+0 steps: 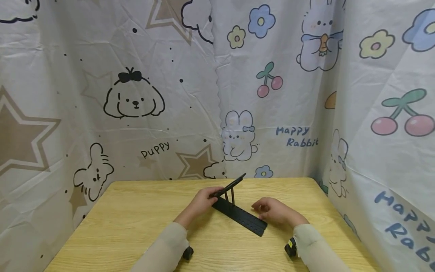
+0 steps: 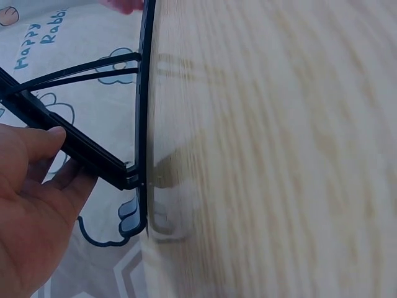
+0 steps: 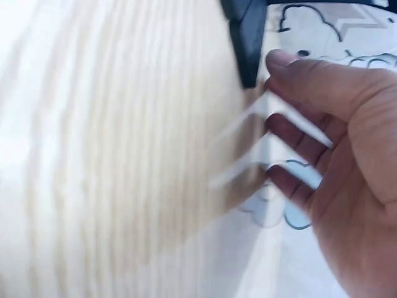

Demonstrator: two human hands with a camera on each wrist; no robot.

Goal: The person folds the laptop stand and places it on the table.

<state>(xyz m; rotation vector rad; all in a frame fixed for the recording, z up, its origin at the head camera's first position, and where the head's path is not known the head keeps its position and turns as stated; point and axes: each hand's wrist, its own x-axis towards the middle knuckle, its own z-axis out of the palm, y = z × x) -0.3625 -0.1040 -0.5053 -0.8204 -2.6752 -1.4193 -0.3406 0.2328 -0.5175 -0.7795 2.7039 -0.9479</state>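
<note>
A black folding stand [image 1: 242, 217] lies at a slant across the table, its long base flat and its upper panel [image 1: 235, 183] tilted up on two thin prop legs [image 1: 232, 196]. My left hand [image 1: 205, 197] holds the panel near its hinged end. In the left wrist view, the thumb and fingers of that hand [image 2: 37, 198] pinch the panel [image 2: 87, 152] from both sides. Beside the base's near right end is my right hand [image 1: 276, 211], fingers loosely bent and holding nothing. The right wrist view shows its thumb tip close to the stand's dark end [image 3: 249, 49].
The stand rests on a light wood-grain table [image 1: 142, 211]. Printed cloth curtains [image 1: 190, 94] hang behind the table and along its right side. A small black device [image 1: 188, 252] is on the left wrist and another [image 1: 290, 247] on the right.
</note>
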